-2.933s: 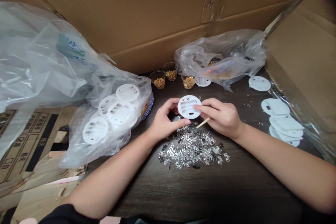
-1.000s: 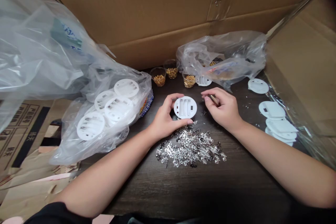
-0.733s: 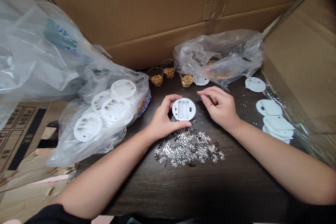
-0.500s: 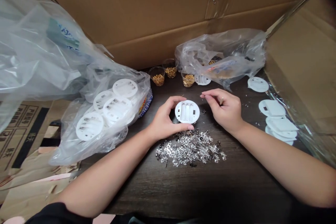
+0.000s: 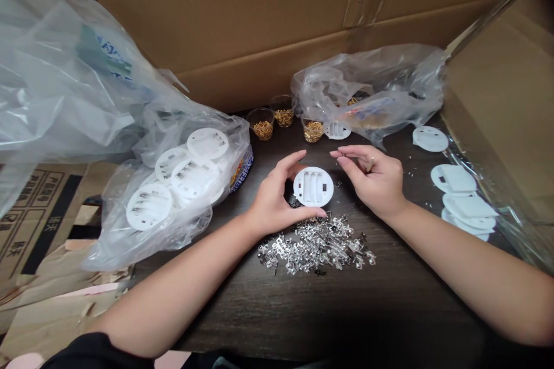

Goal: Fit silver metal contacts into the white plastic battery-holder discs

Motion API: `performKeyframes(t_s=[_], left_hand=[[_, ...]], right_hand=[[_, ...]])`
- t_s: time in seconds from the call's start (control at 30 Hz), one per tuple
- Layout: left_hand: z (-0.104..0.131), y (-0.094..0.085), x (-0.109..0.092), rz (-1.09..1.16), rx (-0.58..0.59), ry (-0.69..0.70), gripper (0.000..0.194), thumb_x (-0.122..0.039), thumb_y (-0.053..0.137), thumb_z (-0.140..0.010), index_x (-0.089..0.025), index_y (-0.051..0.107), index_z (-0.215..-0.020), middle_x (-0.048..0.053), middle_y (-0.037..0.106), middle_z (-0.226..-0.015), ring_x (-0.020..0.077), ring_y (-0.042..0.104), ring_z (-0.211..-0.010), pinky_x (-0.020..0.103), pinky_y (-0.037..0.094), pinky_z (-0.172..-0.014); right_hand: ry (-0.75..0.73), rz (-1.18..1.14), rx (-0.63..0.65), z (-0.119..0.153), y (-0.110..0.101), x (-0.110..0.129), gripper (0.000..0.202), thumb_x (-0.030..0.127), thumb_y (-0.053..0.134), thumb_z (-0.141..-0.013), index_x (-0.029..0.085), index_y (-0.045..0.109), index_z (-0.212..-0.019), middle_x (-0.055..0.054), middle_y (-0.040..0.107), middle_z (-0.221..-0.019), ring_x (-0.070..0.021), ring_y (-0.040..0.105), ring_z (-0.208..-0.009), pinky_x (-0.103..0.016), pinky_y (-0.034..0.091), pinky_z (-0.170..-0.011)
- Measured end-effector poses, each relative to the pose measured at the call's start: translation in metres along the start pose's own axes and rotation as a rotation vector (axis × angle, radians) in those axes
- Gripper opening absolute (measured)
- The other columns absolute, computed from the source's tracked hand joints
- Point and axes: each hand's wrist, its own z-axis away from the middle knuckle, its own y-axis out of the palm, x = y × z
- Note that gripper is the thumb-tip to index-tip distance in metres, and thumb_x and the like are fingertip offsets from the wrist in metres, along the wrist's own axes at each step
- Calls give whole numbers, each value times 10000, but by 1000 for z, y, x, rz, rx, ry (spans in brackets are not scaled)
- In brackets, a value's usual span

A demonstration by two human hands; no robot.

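My left hand [image 5: 277, 193] curves around a round white plastic battery case [image 5: 313, 187]. Its thumb lies along the lower edge, while the index finger is raised off the rim. The case's slotted side faces me. To the right, my right hand [image 5: 374, 176] is closed in a pinch, apart from the case; anything between the fingertips is too small to make out. Just below the case spreads a pile of small metal battery contacts and springs [image 5: 318, 248] on the dark table [image 5: 277, 305].
Several white battery cases [image 5: 149, 206] lie on a plastic bag at left. Three clear cups [image 5: 261, 124] of gold-coloured pins stand behind my hands. More white cases [image 5: 454, 179] are stacked at right. A crumpled clear bag [image 5: 367, 86] lies against the cardboard wall [image 5: 259, 17].
My left index finger has lifted off the top of the battery case. The view has shifted slightly; my right hand keeps its pinch.
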Motion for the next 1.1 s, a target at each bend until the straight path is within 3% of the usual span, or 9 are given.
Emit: performKeyframes(t_s=[0.23, 0.47, 0.77, 0.93, 1.1], left_hand=[[1, -2, -6, -78, 92, 46, 1170, -603, 933, -622, -274, 339, -1575, 149, 741, -1282, 350, 715, -1204, 508, 554, -1042], [1, -2, -8, -141, 85, 118, 1183, -646, 901, -642, -282, 305, -1597, 148, 731, -1313, 344, 731, -1173, 479, 552, -1013], [-1, -1, -10, -246, 90, 203, 1154, -712, 834, -682, -285, 286, -1604, 126, 747, -1265, 310, 747, -1088, 445, 535, -962], [0, -1, -10, -228, 91, 222, 1163, -704, 839, -682, -289, 275, -1611, 117, 742, -1264, 298, 741, -1080, 428, 537, -954], [0, -1, -10, -258, 87, 257, 1166, -700, 848, -672, -279, 293, -1607, 118, 758, -1219, 284, 750, -988, 424, 531, -902]], right_hand=[[14, -144, -22, 5, -1, 13, 136, 276, 735, -946, 254, 713, -1079, -63, 826, -1006, -209, 796, -850, -336, 594, -620], [-106, -144, 159, 14, -1, 36, 129, 227, 788, -892, 274, 769, -1011, -57, 750, -1061, -201, 736, -902, -321, 582, -587], [-81, -138, 192, 16, 2, 35, 122, 227, 809, -870, 273, 785, -981, -44, 734, -1055, -161, 691, -773, -308, 577, -574], [-97, -126, 170, 18, 3, 35, 116, 228, 810, -872, 277, 776, -972, -43, 738, -1054, -172, 702, -805, -331, 600, -624], [-128, -138, 155, 18, 2, 36, 132, 196, 806, -872, 270, 773, -976, -39, 741, -1022, -167, 718, -810, -293, 590, -572]])
